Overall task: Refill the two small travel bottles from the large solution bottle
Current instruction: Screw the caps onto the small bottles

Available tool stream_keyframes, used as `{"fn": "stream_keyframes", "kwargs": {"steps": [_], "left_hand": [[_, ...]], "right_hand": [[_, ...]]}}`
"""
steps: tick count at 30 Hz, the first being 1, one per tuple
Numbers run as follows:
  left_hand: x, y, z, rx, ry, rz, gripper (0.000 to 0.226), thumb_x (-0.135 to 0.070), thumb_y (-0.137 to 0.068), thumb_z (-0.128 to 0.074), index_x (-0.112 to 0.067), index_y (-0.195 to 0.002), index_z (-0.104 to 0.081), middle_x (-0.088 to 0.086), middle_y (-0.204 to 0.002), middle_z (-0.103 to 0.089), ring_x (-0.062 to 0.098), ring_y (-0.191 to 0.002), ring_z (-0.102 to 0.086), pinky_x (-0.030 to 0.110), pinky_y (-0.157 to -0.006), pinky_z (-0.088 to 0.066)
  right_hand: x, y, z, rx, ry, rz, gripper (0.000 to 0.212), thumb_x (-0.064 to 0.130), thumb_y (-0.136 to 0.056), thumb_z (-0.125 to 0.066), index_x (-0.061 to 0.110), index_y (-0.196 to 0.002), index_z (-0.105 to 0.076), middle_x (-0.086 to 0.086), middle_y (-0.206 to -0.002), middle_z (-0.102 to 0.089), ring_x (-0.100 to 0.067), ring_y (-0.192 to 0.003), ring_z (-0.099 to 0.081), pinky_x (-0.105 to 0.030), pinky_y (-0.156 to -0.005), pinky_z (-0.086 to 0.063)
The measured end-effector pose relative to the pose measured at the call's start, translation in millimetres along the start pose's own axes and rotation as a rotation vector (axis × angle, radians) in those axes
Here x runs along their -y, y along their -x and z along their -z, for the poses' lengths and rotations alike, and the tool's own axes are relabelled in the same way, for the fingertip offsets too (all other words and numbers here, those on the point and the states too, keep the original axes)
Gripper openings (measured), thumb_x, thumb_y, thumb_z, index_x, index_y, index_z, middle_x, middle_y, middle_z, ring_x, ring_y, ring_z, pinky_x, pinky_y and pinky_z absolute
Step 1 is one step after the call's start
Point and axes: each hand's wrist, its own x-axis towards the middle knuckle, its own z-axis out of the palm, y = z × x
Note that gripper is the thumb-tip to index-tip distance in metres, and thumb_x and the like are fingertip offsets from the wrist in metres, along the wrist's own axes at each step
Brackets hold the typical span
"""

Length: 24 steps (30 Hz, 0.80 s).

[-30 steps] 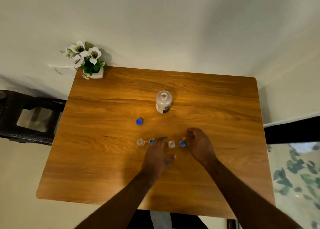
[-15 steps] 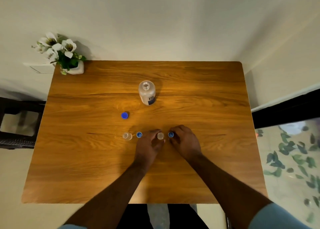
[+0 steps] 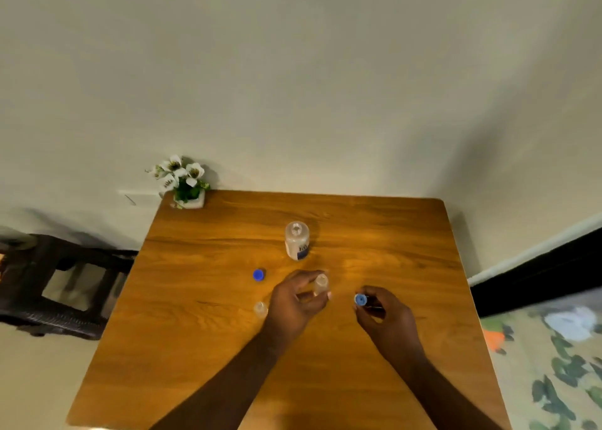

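Both hands have come up off the table since half a second ago: the left hand (image 3: 294, 302) now grips a small bottle (image 3: 321, 284), fingers curled round its clear body, mouth uncapped, and the right hand (image 3: 386, 314) pinches a blue cap (image 3: 359, 299) at its fingertips, at 3 o'clock of that bottle and apart from it. A second small bottle (image 3: 260, 309) stands open on the table (image 3: 391, 234) at 9 o'clock of the left hand, just beside it. The large bottle (image 3: 296, 244), uncapped, stands at 12 o'clock of the hands. Another blue cap (image 3: 258, 275) lies at 8 o'clock of it. A flower pot (image 3: 189, 198) sits at the table's 11 o'clock corner.
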Motion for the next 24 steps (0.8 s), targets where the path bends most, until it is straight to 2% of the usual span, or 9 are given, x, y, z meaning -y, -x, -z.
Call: {"fn": "stream_keyframes", "kwargs": {"steps": [3, 5, 7, 10, 14, 17, 20, 24], "left_hand": [[-42, -10, 13, -0.020, 0.027, -0.108, 0.034, -0.011, -0.080, -0.085, -0.016, -0.113, -0.076, -0.002, -0.113, -0.073, 0.006, -0.107, -0.069, 0.027, -0.086, -0.060], [-72, -18, 23, -0.044, 0.014, -0.202, 0.034, -0.013, -0.079, -0.086, -0.016, -0.111, -0.076, -0.004, -0.109, -0.075, 0.007, -0.103, -0.069, 0.022, -0.085, -0.057], [-103, -26, 31, -0.053, 0.017, -0.262, 0.035, -0.018, -0.079, -0.087, -0.019, -0.111, -0.076, -0.005, -0.108, -0.076, 0.012, -0.103, -0.071, 0.024, -0.086, -0.057], [-147, -38, 43, -0.060, 0.082, -0.308, 0.035, -0.015, -0.078, -0.086, -0.023, -0.111, -0.076, -0.005, -0.104, -0.078, 0.011, -0.099, -0.073, 0.026, -0.085, -0.059], [-205, -51, 60, -0.045, 0.154, -0.375, 0.033, -0.013, -0.076, -0.088, -0.017, -0.107, -0.075, 0.001, -0.096, -0.079, 0.021, -0.093, -0.075, 0.042, -0.077, -0.065], [-243, -58, 72, -0.059, 0.195, -0.427, 0.031, -0.011, -0.076, -0.087, -0.012, -0.106, -0.076, 0.005, -0.092, -0.079, 0.025, -0.088, -0.076, 0.042, -0.073, -0.065], [-278, -62, 81, -0.048, 0.228, -0.475, 0.027, -0.005, -0.078, -0.085, -0.010, -0.104, -0.077, 0.009, -0.088, -0.079, 0.025, -0.081, -0.076, 0.041, -0.073, -0.065], [-318, -68, 93, -0.031, 0.248, -0.515, 0.025, -0.002, -0.080, -0.083, -0.007, -0.104, -0.077, 0.010, -0.085, -0.079, 0.023, -0.077, -0.077, 0.038, -0.071, -0.065]], "right_hand": [[38, -8, 18, -0.046, -0.074, 0.048, 0.036, 0.014, -0.084, -0.077, 0.039, -0.107, -0.067, 0.013, -0.101, -0.072, 0.001, -0.089, -0.069, -0.020, -0.078, -0.058], [67, -16, 31, -0.071, -0.117, 0.096, 0.036, 0.016, -0.083, -0.078, 0.035, -0.112, -0.068, 0.015, -0.101, -0.073, -0.001, -0.090, -0.070, -0.023, -0.079, -0.059], [98, -27, 47, -0.080, -0.122, 0.153, 0.039, 0.018, -0.083, -0.079, 0.032, -0.117, -0.066, 0.015, -0.102, -0.073, -0.001, -0.090, -0.070, -0.023, -0.079, -0.059], [153, -44, 73, -0.092, -0.126, 0.241, 0.037, 0.023, -0.080, -0.081, 0.031, -0.110, -0.061, 0.010, -0.097, -0.073, -0.003, -0.085, -0.071, -0.024, -0.072, -0.059], [231, -62, 103, -0.091, -0.119, 0.347, 0.027, 0.022, -0.079, -0.082, 0.031, -0.097, -0.064, 0.013, -0.094, -0.073, -0.001, -0.082, -0.071, -0.014, -0.066, -0.053], [283, -68, 123, -0.065, -0.159, 0.464, 0.025, 0.015, -0.080, -0.081, 0.028, -0.099, -0.071, 0.014, -0.098, -0.073, -0.008, -0.085, -0.072, -0.017, -0.071, -0.054], [325, -74, 141, -0.048, -0.120, 0.564, 0.027, 0.014, -0.082, -0.080, 0.030, -0.103, -0.075, 0.014, -0.102, -0.074, -0.007, -0.092, -0.070, -0.016, -0.079, -0.052], [381, -86, 164, -0.045, 0.044, 0.681, 0.024, 0.017, -0.088, -0.073, 0.032, -0.106, -0.075, 0.016, -0.106, -0.073, -0.003, -0.094, -0.067, -0.014, -0.083, -0.050]]}}
